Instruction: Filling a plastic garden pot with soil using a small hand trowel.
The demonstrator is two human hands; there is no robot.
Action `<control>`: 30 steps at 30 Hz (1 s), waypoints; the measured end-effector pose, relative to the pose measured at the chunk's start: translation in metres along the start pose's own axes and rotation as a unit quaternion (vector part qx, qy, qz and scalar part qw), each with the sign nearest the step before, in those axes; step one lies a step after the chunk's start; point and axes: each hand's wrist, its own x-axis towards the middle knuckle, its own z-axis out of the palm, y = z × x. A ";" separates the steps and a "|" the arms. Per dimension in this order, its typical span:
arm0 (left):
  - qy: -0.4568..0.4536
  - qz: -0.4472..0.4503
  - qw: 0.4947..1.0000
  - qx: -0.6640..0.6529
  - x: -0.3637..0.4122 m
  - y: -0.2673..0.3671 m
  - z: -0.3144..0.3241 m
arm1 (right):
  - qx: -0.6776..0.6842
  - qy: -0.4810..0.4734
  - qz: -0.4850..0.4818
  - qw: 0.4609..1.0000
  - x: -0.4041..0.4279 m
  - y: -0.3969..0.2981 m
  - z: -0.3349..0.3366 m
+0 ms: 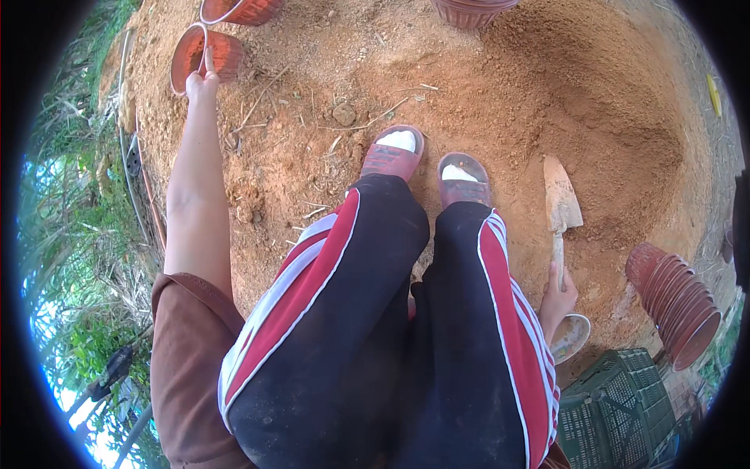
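At the upper left, my left hand point(203, 84) grips the rim of a reddish plastic plant pot point(227, 57), which lies tilted with some soil inside. Another red pot point(252, 10) stands just beyond it, cut off by the picture's edge. On the right, my right hand point(558, 299) is closed around the handle of a trowel point(562, 196), its soil-coated blade pointing away from me over the ground. Beside my right wrist is a pale round bowl point(571, 339), partly hidden by the hand and leg.
A large mound of loose orange soil point(609, 117) rises at the right. Stacked brown pots point(674, 305) lie at the right, near a green plastic crate point(621, 404). More nested pots point(471, 13) are at the top. A stone point(344, 114) lies ahead of my sandals point(394, 153). Plants border the left.
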 end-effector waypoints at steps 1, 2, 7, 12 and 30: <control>-0.058 -0.038 0.998 0.005 0.002 0.006 -0.002 | 0.005 0.004 -0.017 1.000 0.000 0.000 0.001; -0.116 -0.075 0.990 0.014 0.002 0.010 -0.005 | 0.047 -0.015 -0.018 0.999 0.002 -0.002 0.003; -0.220 -0.223 0.949 0.031 -0.032 0.011 -0.022 | 0.247 -0.075 0.144 0.955 -0.010 -0.011 0.000; -0.205 -0.044 0.941 0.267 -0.102 -0.064 -0.028 | 0.329 -0.108 0.224 0.911 -0.031 -0.013 -0.007; -0.322 0.301 0.193 0.877 -0.329 -0.397 0.101 | 0.388 -0.159 0.168 0.892 0.045 -0.036 0.104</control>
